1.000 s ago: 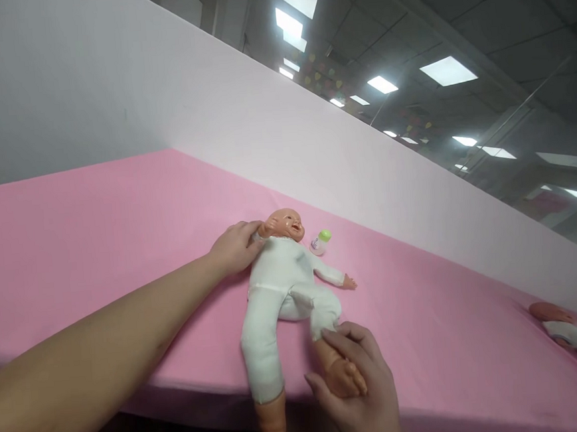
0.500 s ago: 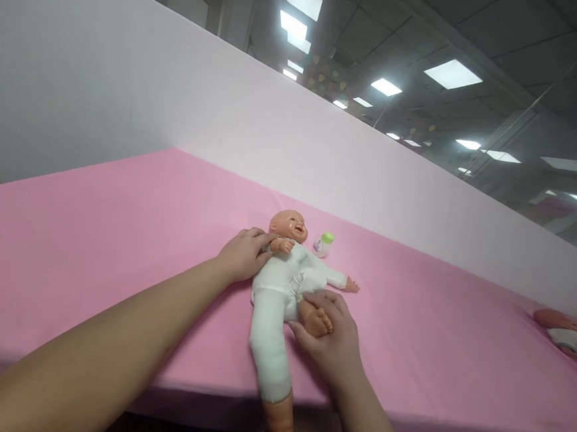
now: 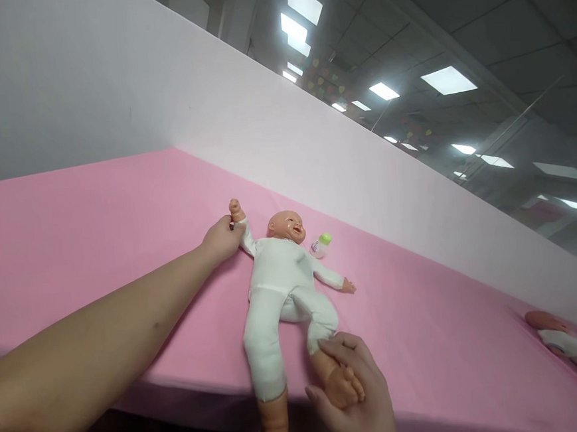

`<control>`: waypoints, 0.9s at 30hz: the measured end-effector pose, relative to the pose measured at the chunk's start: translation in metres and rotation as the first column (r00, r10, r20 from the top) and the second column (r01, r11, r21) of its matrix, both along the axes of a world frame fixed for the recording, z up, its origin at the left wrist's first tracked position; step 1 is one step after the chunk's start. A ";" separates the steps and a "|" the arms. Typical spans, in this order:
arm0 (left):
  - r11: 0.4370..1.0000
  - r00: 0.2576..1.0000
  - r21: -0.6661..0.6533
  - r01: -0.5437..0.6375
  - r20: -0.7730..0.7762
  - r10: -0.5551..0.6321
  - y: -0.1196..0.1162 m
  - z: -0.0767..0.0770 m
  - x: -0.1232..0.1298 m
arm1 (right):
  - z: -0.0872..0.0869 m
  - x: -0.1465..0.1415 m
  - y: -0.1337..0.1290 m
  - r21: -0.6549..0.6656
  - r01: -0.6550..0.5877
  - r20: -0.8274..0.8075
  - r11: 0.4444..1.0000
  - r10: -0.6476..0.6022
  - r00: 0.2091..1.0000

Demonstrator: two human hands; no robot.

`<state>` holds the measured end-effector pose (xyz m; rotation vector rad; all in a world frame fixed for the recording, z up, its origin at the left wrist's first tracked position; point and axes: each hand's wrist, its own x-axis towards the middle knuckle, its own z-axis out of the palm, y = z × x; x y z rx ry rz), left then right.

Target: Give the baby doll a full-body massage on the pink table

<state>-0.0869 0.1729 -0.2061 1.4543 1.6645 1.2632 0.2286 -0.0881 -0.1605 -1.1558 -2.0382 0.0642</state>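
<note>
A baby doll (image 3: pixel 280 266) in white clothes lies on its back on the pink surface (image 3: pixel 426 311), its head toward the wall. My left hand (image 3: pixel 224 238) is closed round the doll's arm at the left, near the wrist, and that arm points up and outward. Around the doll's lower leg at the right is my right hand (image 3: pixel 359 387), with the bare foot lying against the palm. The doll's other leg hangs over the front edge. Beside the doll's head rests a small bottle (image 3: pixel 321 245) with a green cap.
Behind the pink surface runs a white wall (image 3: pixel 272 131). At the far right lies another doll (image 3: pixel 568 344), partly cut off by the frame. Dark space shows below the front edge.
The doll's left-side arm has swung outward from its chest with my left hand. My right hand has moved down toward the front edge, and the bent leg is now straighter.
</note>
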 end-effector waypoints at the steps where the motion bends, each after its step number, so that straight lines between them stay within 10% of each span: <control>1: 1.000 1.000 -0.024 -0.011 0.026 0.012 0.002 -0.002 -0.002 | -0.004 0.003 -0.004 0.002 -0.029 0.014 1.000 0.029 0.999; 9: 1.000 1.000 -0.020 -0.014 0.011 0.015 0.002 -0.001 -0.002 | -0.029 0.007 -0.022 -0.128 -0.151 0.009 0.980 0.153 0.988; 16: 0.986 0.973 0.130 0.108 -0.217 -0.078 -0.020 0.014 0.014 | -0.012 0.003 -0.014 0.047 -0.070 0.044 0.996 0.068 0.997; 27: 0.874 0.720 0.255 0.414 -0.680 -0.143 -0.044 0.024 0.044 | 0.004 -0.022 0.040 -0.011 0.175 -0.014 0.984 -0.176 0.984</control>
